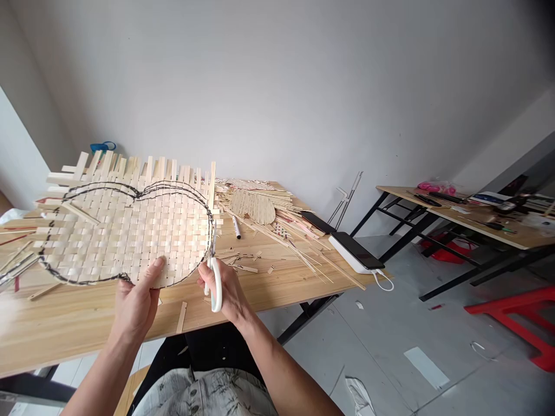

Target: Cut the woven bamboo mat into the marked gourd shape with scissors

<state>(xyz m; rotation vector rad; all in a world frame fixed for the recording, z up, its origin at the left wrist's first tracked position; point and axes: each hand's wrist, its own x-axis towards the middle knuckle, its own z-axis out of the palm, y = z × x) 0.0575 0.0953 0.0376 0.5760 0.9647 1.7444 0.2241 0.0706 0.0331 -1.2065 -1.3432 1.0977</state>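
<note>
A woven bamboo-strip sheet (130,237) is held up over the table, with a rounded double-lobed outline drawn on it in dark line. My left hand (139,297) grips its lower edge, thumb on the front face. In my right hand (229,289) is a pair of white-handled scissors (217,286), with its blades upright at the sheet's right edge along the dark outline. Uncut strip ends stick out along the top and left, while the lower edge follows the outline. One loose strip (82,212) lies across the sheet's upper left.
Loose strips (295,248), a rounded woven piece (254,206) and a marker (236,227) lie on the wooden table (269,286). A phone on a white power bank (355,254) is at the right end. Beyond are a second table (485,222) and a red stool (520,315).
</note>
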